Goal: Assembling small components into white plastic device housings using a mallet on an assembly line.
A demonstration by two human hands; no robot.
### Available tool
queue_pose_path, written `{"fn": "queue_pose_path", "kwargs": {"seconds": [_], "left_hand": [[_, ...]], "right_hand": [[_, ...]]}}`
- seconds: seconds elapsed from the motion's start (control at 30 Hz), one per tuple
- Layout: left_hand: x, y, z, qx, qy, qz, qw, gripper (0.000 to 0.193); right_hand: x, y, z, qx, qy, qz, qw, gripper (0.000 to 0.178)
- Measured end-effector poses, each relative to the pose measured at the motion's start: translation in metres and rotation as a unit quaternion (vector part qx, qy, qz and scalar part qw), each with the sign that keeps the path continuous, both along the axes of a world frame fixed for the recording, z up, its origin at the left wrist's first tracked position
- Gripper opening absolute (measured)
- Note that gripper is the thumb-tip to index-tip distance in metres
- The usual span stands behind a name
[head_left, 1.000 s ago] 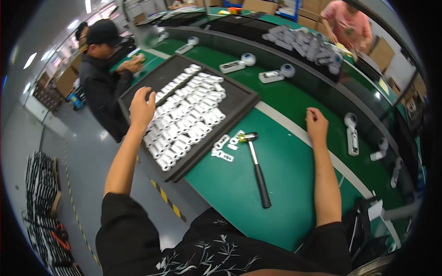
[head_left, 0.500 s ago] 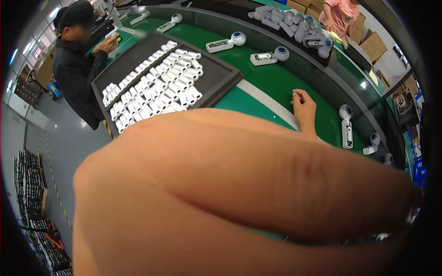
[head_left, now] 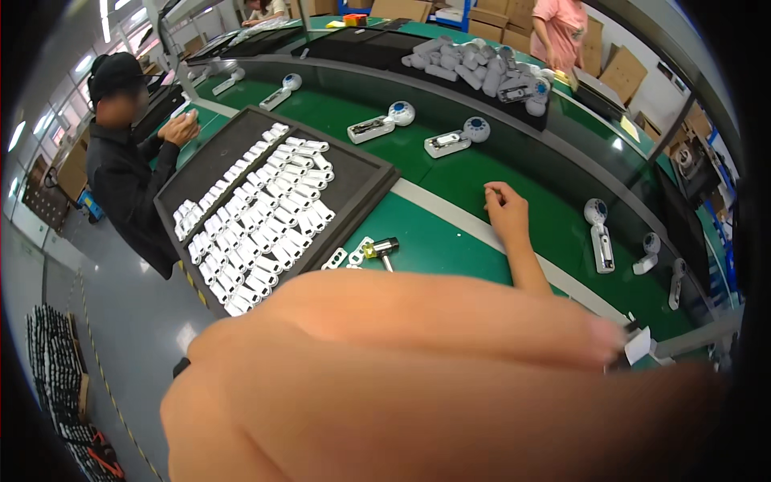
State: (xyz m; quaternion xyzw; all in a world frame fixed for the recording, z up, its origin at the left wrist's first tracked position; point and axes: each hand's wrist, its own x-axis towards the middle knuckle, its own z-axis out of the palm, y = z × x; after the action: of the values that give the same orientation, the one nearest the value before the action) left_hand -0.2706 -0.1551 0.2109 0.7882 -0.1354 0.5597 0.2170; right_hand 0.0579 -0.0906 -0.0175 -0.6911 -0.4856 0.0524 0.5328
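The green table (head_left: 450,251) ran across the view; its near part was hidden behind the left hand (head_left: 385,353). A darker green conveyor belt (head_left: 554,233) lay beyond a pale strip. A co-worker in black (head_left: 120,165) stood left of the tray; another in pink (head_left: 560,32) was cut off by the upper edge. The dark foam tray (head_left: 357,173) sat at left on the table, its near corner covered by the left hand. That hand filled the lower view, blurred, with its fingertips lost in shadow; the state of its grip could not be told. The right hand (head_left: 507,213) was over the belt near the strip, grip slack, fingers loosely bent. Of the hammer (head_left: 385,247), only the head and a short length of shaft showed. Ball-headed white housings (head_left: 385,122) lay spaced along the belt. White elongated parts (head_left: 261,201) lay in rows in the tray, their details too small to read. Small white plates (head_left: 336,259) lay beside the hammer head, partly hidden.
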Motion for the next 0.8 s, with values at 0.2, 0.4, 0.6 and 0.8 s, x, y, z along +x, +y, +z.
{"fn": "queue_pose_path", "kwargs": {"seconds": [0.2, 0.4, 0.6, 0.8], "left_hand": [[0.041, 0.024, -0.04, -0.032, 0.003, 0.002, 0.999, 0.021], [0.104, 0.065, -0.169, -0.414, 0.167, 0.058, 0.893, 0.032], [0.132, 0.075, -0.2, -0.269, 0.227, 0.119, 0.928, 0.026], [0.131, 0.076, -0.204, -0.109, 0.143, 0.122, 0.976, 0.015]], "right_hand": [[-0.014, 0.002, 0.007, 0.025, -0.009, 0.021, 0.999, 0.015], [-0.017, 0.003, 0.009, 0.036, -0.027, 0.027, 0.999, 0.016], [-0.013, 0.008, -0.004, 0.04, -0.047, 0.04, 0.997, 0.015], [-0.015, 0.016, 0.002, 0.035, -0.048, 0.043, 0.997, 0.014]]}}
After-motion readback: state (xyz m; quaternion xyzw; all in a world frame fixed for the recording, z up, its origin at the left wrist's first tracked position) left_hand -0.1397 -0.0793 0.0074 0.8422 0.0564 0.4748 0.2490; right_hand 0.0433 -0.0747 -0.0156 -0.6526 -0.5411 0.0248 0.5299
